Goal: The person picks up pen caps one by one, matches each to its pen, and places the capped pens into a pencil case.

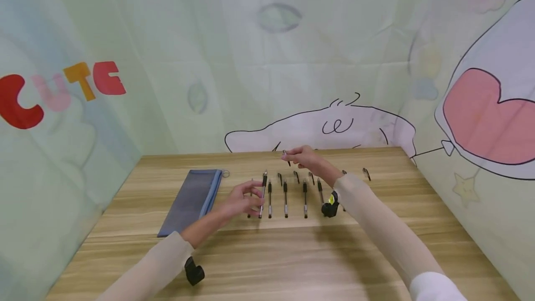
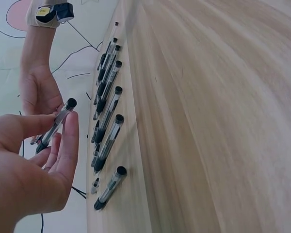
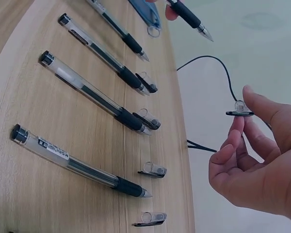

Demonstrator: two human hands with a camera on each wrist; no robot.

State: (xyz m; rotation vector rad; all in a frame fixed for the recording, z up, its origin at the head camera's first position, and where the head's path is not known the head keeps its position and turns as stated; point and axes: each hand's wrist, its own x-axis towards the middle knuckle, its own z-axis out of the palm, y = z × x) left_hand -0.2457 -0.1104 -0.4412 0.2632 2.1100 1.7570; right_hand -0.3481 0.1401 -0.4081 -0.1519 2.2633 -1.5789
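Observation:
My left hand pinches an uncapped black gel pen between thumb and fingers, above the row of pens. In the right wrist view this gel pen shows its black grip and bare tip at the top. My right hand is raised farther back and pinches a small clear pen cap with a black clip between thumb and fingertips. Cap and pen are apart. On the table below lie several uncapped gel pens, side by side, tips toward the back. Several loose caps lie behind their tips.
A blue-grey zip pouch with a ring lies flat on the left of the wooden table. A printed cloth curtain hangs behind the table and along both sides. Black wrist cameras sit on both sleeves.

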